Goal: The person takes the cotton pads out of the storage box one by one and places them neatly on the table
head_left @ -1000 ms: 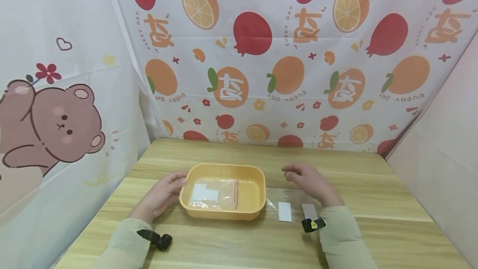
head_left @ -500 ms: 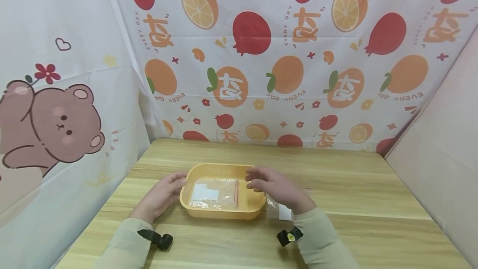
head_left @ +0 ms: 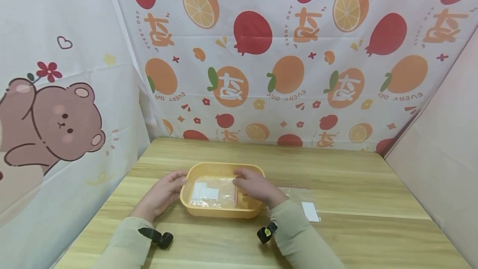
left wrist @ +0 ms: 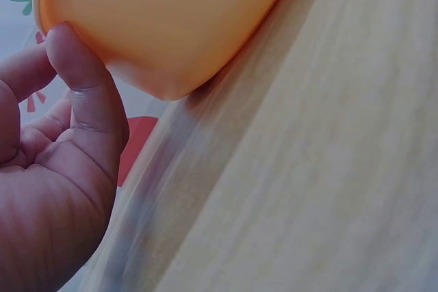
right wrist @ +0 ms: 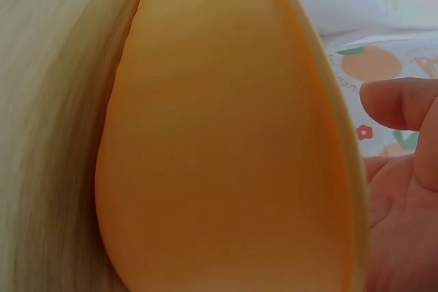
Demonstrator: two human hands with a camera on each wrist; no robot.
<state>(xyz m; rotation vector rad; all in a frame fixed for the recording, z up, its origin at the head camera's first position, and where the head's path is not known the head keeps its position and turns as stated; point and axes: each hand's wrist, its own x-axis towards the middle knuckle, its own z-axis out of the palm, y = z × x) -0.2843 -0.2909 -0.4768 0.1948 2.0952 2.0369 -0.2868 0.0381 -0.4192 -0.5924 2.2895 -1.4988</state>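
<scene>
A yellow plastic tray (head_left: 198,211) stands on the wooden table. Inside it lies a clear zip bag (head_left: 225,188) with a red seal line and white pieces (head_left: 205,193). My left hand (head_left: 160,194) touches the tray's left end, thumb at the outer wall just under the rim in the left wrist view. Over the right part of the tray reaches my right hand (head_left: 257,186), its fingers loosely bent near the bag's seal and nothing seen between them. In the right wrist view the tray wall (right wrist: 226,135) hides part of that hand.
Right of the tray, flat on the table (head_left: 373,202), lies more clear zip bag plastic (head_left: 298,194) with a white rectangle (head_left: 310,211), partly covered by my right forearm. A fruit-print cloth (head_left: 254,69) hangs at the back, and plain or bear-print cloth walls flank both sides.
My right hand has moved left from above the bags on the table to over the tray, close to the bag inside. My left hand and the tray have stayed put.
</scene>
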